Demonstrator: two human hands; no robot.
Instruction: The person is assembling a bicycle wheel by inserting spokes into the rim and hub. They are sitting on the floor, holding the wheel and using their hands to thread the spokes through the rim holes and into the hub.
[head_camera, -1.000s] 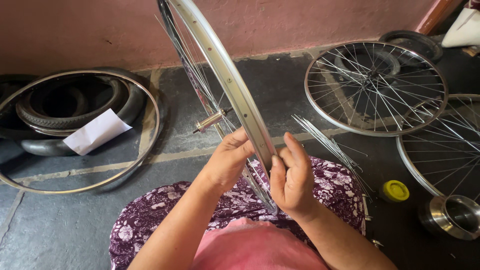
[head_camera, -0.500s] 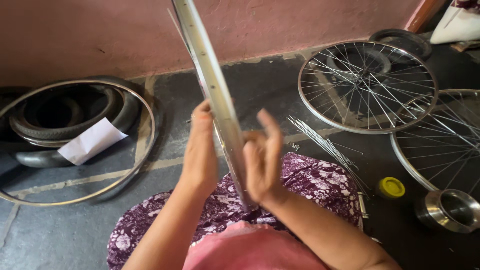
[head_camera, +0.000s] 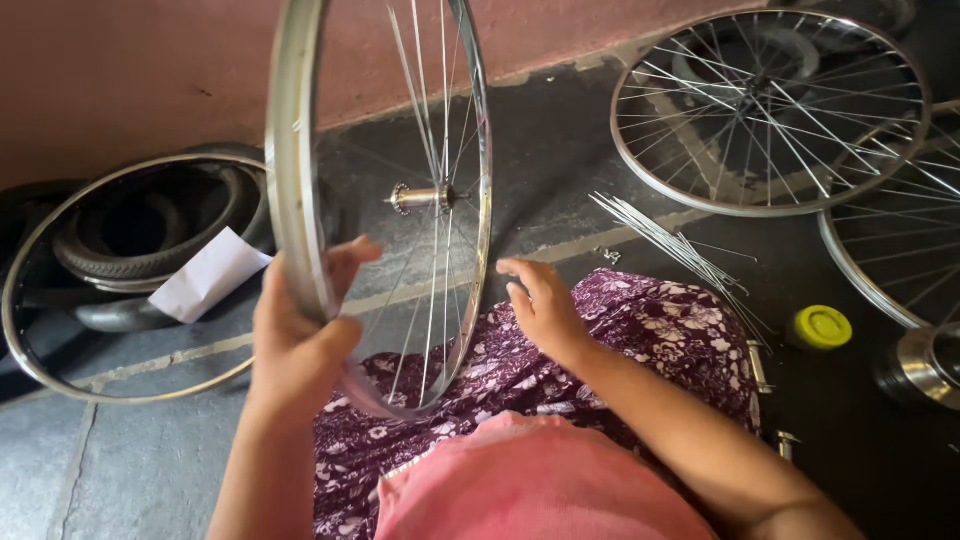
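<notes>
A silver bicycle wheel rim (head_camera: 292, 170) with thin spokes and a metal hub (head_camera: 418, 197) stands upright over my lap. My left hand (head_camera: 298, 335) grips the rim's near left edge, thumb wrapped over it. My right hand (head_camera: 543, 306) is open to the right of the rim, fingers spread, just off its right edge and holding nothing. A purple flowered cloth (head_camera: 650, 340) covers my lap beneath the wheel.
A bundle of loose spokes (head_camera: 680, 250) lies on the dark floor to the right. Two spoked wheels (head_camera: 770, 110) (head_camera: 895, 240) lie flat at the upper right. A yellow lid (head_camera: 820, 326) and metal cup (head_camera: 925, 365) sit nearby. Tyres, a bare rim (head_camera: 110, 290) and white paper (head_camera: 208, 276) are left.
The wheel has turned from edge-on so its spokes and hub face me. My right hand has let go of the rim and moved right; my left hand still holds it.
</notes>
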